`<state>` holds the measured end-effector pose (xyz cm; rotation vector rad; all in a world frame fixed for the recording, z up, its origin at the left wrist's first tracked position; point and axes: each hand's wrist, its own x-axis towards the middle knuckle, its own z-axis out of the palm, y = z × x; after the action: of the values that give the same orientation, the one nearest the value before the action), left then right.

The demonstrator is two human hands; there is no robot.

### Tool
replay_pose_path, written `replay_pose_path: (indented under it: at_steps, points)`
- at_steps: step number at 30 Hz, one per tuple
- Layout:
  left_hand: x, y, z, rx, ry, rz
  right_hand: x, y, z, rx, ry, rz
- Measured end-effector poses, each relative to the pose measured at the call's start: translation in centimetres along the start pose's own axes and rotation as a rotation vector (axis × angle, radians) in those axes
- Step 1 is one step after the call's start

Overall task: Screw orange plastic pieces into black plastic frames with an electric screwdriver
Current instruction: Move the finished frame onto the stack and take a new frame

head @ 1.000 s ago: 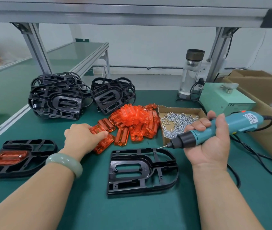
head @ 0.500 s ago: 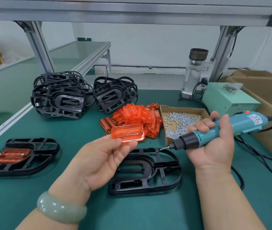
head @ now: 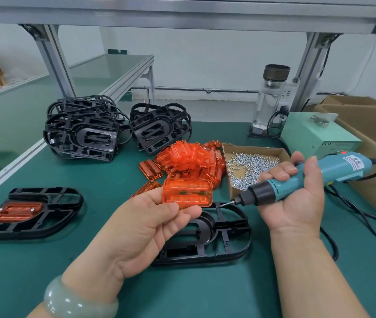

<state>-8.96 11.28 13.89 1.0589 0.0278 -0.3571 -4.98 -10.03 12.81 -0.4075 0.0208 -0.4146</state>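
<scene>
- Factory assembly station, small-parts line work.
- Bench topped with a dark green mat [head: 90,260], framed by silver aluminium-profile uprights [head: 54,58] and an overhead aluminium beam [head: 182,17].
- A second green-topped, aluminium-edged bench [head: 104,70] stands alongside at left.
- Parts held in bulk: stacks of black plastic frames [head: 84,131], a heap of translucent orange plastic pieces [head: 189,157], and a shallow cardboard tray [head: 251,149] of loose silver screws [head: 246,166].
- Corded teal electric screwdriver [head: 343,168] in use; pale green metal power box [head: 315,136] behind it.
- One black frame with an orange piece screwed in [head: 33,212] lies at the left.
- Brown cardboard cartons [head: 366,115] along the right edge.
</scene>
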Motion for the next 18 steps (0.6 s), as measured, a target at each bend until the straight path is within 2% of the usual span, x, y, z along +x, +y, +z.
replay_pose_path:
  at_steps: [3, 10, 15, 18]
  points:
    - [-0.05, -0.16, -0.11, 0.049, 0.019, 0.0, -0.05, 0.06, 0.11, -0.005, 0.007, -0.001]
    - [0.38, -0.3, -0.53, 0.248, 0.193, 0.064, -0.12, 0.0, 0.09, -0.003, 0.009, 0.005]
    - [0.56, 0.06, -0.32, 0.264, 0.249, 0.098, -0.08, 0.01, 0.03, -0.001, 0.007, 0.012]
    - [0.78, 0.16, -0.06, 0.431, 0.263, 0.177, -0.06, 0.03, 0.0, -0.005, 0.004, 0.013]
